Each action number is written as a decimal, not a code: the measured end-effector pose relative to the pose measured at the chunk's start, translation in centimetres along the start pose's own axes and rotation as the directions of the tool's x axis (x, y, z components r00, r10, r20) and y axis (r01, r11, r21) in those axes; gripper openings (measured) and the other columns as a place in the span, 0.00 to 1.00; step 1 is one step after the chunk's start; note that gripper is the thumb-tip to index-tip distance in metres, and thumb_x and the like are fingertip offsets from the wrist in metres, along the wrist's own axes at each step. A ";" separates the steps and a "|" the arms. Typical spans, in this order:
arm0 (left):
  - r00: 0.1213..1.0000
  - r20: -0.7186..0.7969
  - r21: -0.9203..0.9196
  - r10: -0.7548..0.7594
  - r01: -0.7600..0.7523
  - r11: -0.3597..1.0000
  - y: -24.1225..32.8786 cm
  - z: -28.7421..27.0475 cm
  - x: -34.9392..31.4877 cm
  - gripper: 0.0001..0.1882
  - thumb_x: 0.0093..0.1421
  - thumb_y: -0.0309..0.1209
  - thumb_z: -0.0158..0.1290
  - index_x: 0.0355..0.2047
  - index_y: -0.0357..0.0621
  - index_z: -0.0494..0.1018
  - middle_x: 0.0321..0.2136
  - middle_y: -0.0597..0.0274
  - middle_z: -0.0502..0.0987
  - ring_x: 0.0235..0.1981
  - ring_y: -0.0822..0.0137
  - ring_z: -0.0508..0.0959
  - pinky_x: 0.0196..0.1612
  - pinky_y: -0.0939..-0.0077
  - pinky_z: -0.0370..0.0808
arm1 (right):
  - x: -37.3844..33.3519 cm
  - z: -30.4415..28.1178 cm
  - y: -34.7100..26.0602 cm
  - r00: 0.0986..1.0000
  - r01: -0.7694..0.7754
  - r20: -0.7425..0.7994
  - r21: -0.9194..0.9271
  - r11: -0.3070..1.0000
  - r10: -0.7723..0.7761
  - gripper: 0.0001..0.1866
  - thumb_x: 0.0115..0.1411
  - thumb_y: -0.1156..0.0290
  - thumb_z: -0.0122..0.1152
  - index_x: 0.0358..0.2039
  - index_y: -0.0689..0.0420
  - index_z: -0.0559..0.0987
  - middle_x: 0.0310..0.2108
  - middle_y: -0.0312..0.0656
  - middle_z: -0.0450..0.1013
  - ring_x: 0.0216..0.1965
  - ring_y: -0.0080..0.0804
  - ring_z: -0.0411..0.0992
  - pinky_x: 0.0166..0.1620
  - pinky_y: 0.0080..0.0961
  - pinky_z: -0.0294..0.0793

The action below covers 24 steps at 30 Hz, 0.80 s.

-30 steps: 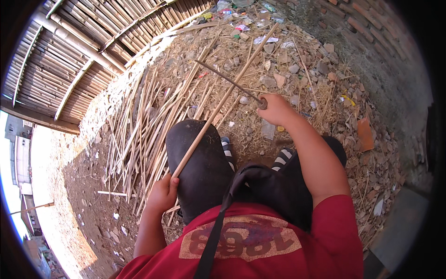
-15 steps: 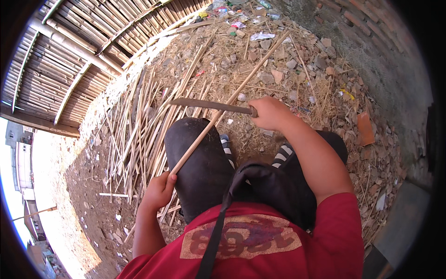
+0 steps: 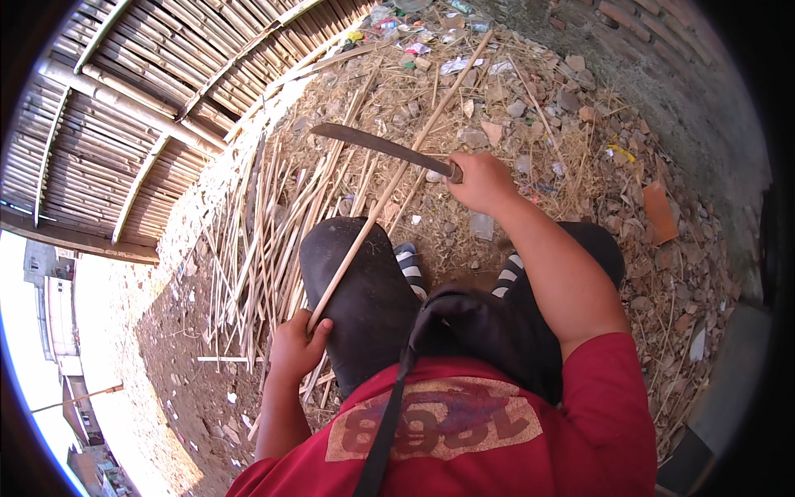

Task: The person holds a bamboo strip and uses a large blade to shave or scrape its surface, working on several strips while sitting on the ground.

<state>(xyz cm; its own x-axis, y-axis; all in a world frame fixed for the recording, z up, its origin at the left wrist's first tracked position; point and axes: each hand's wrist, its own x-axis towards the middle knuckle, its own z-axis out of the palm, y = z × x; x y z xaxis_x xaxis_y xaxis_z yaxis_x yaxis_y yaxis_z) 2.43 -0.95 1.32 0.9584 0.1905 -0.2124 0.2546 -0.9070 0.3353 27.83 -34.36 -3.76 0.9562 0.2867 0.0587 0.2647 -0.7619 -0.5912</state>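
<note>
My right hand (image 3: 484,182) is closed around the handle of a machete (image 3: 377,145), whose dark blade points left with its tip tilted away from me. The blade crosses a long pale bamboo strip (image 3: 362,240); I cannot tell whether they touch. Near its lower end the strip is gripped by my left hand (image 3: 298,346), thumb out along it. From there the strip slants over my left knee and away to the upper right, its far end above the rubble.
Many loose bamboo strips (image 3: 248,273) lie piled left of my left knee. Stones, dry straw and litter cover the ground ahead. A brick wall (image 3: 638,66) rises on the right, a bamboo slat structure (image 3: 124,99) at upper left. An orange tile piece (image 3: 659,213) lies near the wall.
The machete has risen away from me along the strip, its tip lifting. My left hand still holds the strip and sits slightly lower in the picture. The whole view has shifted a little.
</note>
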 end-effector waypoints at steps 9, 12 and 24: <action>0.985 0.140 -0.133 0.097 -0.079 0.988 -0.5 -0.3 0.5 0.24 0.74 0.45 0.43 0.30 0.35 0.70 0.23 0.38 0.74 0.31 0.34 0.76 0.34 0.48 0.69 | -1.4 0.5 -2.2 0.936 0.306 0.218 -0.121 0.944 -0.275 0.08 0.49 0.64 0.66 0.30 0.50 0.79 0.25 0.47 0.77 0.33 0.51 0.78 0.37 0.48 0.75; 0.984 0.124 -0.143 0.132 -0.114 0.983 -0.9 0.2 0.8 0.23 0.74 0.43 0.43 0.30 0.35 0.69 0.23 0.37 0.74 0.29 0.33 0.75 0.33 0.47 0.68 | -0.8 0.7 -2.0 0.946 0.172 0.266 0.073 0.982 -0.185 0.09 0.50 0.62 0.66 0.29 0.52 0.79 0.25 0.47 0.77 0.33 0.52 0.78 0.37 0.47 0.75; 0.991 0.124 -0.170 0.054 -0.032 0.985 -0.9 0.5 1.0 0.24 0.74 0.44 0.42 0.31 0.34 0.71 0.22 0.37 0.75 0.29 0.33 0.76 0.33 0.47 0.70 | 1.0 1.5 0.7 0.931 -0.075 0.364 0.097 0.992 0.035 0.18 0.49 0.63 0.65 0.39 0.58 0.82 0.35 0.52 0.80 0.39 0.52 0.78 0.43 0.43 0.77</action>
<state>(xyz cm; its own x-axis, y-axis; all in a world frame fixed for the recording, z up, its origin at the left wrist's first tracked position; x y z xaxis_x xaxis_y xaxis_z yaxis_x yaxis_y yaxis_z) 3.07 -0.08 0.37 0.9473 0.0935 -0.3064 0.2420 -0.8357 0.4930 28.82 -33.77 -5.29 0.8540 0.4513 -0.2587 0.1786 -0.7214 -0.6691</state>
